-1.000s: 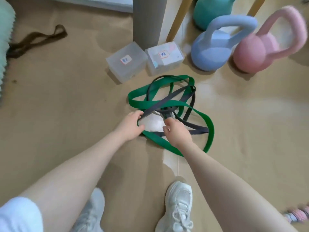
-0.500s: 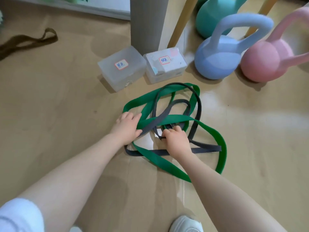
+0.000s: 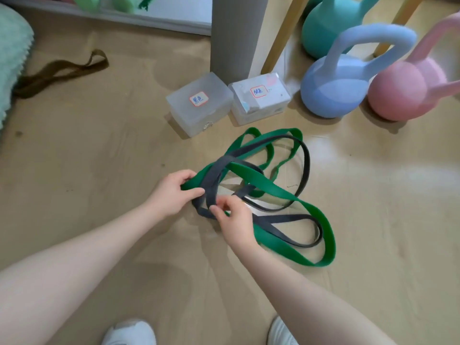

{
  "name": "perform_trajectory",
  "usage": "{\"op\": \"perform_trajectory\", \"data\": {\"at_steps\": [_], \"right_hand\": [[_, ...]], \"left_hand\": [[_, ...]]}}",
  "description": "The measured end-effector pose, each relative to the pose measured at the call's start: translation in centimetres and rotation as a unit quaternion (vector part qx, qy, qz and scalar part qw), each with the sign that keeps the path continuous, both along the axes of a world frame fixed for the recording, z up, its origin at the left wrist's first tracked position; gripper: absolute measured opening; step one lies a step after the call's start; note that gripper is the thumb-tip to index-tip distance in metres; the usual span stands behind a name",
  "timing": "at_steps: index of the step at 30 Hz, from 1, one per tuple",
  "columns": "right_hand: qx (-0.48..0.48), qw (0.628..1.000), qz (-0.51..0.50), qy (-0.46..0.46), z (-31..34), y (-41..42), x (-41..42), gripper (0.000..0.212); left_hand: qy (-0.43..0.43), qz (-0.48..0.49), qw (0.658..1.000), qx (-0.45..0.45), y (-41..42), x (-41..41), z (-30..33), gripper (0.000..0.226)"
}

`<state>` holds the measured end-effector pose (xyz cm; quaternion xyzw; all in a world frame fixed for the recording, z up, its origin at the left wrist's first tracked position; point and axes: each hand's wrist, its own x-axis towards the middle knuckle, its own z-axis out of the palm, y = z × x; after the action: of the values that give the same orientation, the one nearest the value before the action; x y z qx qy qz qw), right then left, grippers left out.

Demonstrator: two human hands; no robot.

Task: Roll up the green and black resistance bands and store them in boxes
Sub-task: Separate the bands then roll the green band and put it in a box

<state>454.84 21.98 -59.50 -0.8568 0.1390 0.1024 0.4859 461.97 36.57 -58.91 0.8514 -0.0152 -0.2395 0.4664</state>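
Note:
A green resistance band (image 3: pixel 281 191) and a black resistance band (image 3: pixel 305 160) lie tangled in loose loops on the tan floor. My left hand (image 3: pixel 171 192) pinches the left end of the green band where the black one crosses it. My right hand (image 3: pixel 234 220) pinches a black strand just right of that crossing. Two clear plastic boxes with closed lids stand behind the tangle: the left box (image 3: pixel 199 104) and the right box (image 3: pixel 260 98), each with a small handwritten label.
A blue kettlebell (image 3: pixel 333 90), a pink kettlebell (image 3: pixel 403 90) and a teal kettlebell (image 3: pixel 326 26) stand at the back right. A grey post (image 3: pixel 236 33) rises behind the boxes. A brown band (image 3: pixel 62 70) lies far left beside a mint cushion (image 3: pixel 12 58). My white shoes (image 3: pixel 129 332) show below.
Both hands have lifted the left part of the tangle off the floor. The left hand now grips the green band's end and the right hand has shifted left onto a black strand.

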Motion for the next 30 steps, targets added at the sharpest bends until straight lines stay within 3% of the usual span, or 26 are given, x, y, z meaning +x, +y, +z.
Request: {"op": "perform_trajectory", "data": {"at_steps": [3, 6, 10, 12, 14, 18, 22, 24, 27, 30], "right_hand": [[-0.097, 0.983, 0.149, -0.039, 0.6, 0.8, -0.4, 0.016], [-0.202, 0.968, 0.108, -0.1, 1.2, -1.5, 1.0, 0.018], [-0.214, 0.974, 0.064, 0.031, -0.5, -6.4, 3.8, 0.039], [-0.218, 0.964, 0.108, 0.11, -2.2, -7.6, 4.3, 0.048], [-0.246, 0.95, 0.145, 0.13, -3.7, -8.0, 4.4, 0.051], [-0.304, 0.94, 0.148, 0.046, -3.9, -7.3, 4.8, 0.039], [-0.4, 0.883, 0.244, -0.032, -2.9, -8.1, 4.0, 0.026], [-0.366, 0.907, 0.208, -0.002, -1.9, -10.0, 3.9, 0.017], [-0.289, 0.942, 0.122, 0.124, -0.4, -13.0, 3.8, 0.023], [-0.046, 0.982, -0.089, 0.159, 2.0, -14.8, 3.6, 0.019]], "left_hand": [[0.017, -0.009, 0.998, 0.06, 1.9, -0.7, -0.1, 0.036], [0.025, 0.001, 0.992, 0.127, 2.1, -1.8, -1.2, 0.041], [0.008, 0.007, 0.983, 0.185, 2.2, -2.2, -1.8, 0.04], [0.003, 0.018, 0.988, 0.156, 2.5, -2.1, -2.0, 0.039], [-0.006, 0.013, 0.994, 0.113, 2.7, -2.2, -2.1, 0.036], [0.002, 0.036, 0.993, 0.112, 2.6, -2.1, -2.4, 0.035], [0.035, 0.014, 0.988, 0.15, 2.6, -1.7, -3.2, 0.026], [0.027, -0.033, 0.988, 0.148, 2.7, -1.4, -3.4, 0.018], [-0.012, -0.033, 0.994, 0.103, 1.8, -1.0, -2.9, 0.016], [-0.08, 0.079, 0.992, 0.062, -0.2, 0.0, -1.4, 0.017]]}}
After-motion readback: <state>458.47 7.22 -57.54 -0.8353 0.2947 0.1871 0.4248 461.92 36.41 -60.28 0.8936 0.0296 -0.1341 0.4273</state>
